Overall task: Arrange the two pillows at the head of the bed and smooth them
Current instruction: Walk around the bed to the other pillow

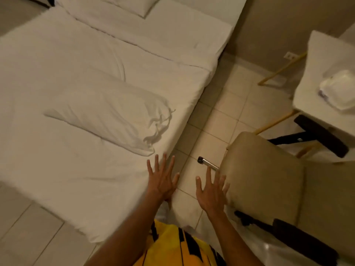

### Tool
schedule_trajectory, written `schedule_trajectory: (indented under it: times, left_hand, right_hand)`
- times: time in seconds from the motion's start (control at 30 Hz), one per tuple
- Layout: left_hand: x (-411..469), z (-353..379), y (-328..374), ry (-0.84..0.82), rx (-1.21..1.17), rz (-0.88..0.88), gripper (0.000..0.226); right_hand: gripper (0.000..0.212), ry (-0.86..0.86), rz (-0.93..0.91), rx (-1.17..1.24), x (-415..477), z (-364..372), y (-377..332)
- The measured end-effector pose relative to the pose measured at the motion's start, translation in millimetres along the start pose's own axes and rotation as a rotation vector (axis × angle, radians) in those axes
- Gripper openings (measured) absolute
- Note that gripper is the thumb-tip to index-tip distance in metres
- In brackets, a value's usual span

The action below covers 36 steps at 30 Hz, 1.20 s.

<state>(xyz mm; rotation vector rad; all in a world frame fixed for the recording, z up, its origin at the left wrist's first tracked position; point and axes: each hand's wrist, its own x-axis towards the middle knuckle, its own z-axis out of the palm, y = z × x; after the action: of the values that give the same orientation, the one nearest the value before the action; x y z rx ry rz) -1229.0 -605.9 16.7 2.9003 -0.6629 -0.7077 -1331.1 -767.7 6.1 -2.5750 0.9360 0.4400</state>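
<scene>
Matt white cloth covers the creased pillow [113, 114] and bed [57, 60]; glossy floor tiles [226, 112]; shiny metal tube [208, 164].

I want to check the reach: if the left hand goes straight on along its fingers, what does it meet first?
Probably the near pillow: the left hand, open, points at its wrinkled corner. Height is unclear.

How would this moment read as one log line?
left hand: open, empty | right hand: open, empty | near pillow: untouched, rumpled | far pillow: upper bed

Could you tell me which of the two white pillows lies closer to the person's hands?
The crumpled pillow on the near bed, just beyond the left hand; the other pillow lies far off at the frame's top.
</scene>
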Motion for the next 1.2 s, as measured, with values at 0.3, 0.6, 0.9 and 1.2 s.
schedule_trajectory:
  times: [0.3,0.6,0.9,1.2]
  left_hand:
    - [96,-58,-38,0.195,-0.126,-0.254,0.073]
    - [153,-93,-54,0.257,-0.214,-0.61,0.076]
    - [199,-123,-63,0.269,-0.33,-0.975,0.08]
    - [241,-141,-133,0.32,-0.399,-1.088,0.075]
  right_hand:
    - [0.079,-0.009,-0.32,-0.088,147,-65,-85]
    - [0.08,-0.142,-0.635,-0.249,275,-98,-167]
    - [0.083,-0.225,-0.934,-0.476,373,-133,-252]
    - [0.078,-0.194,-1.082,-0.531,411,-119,-380]
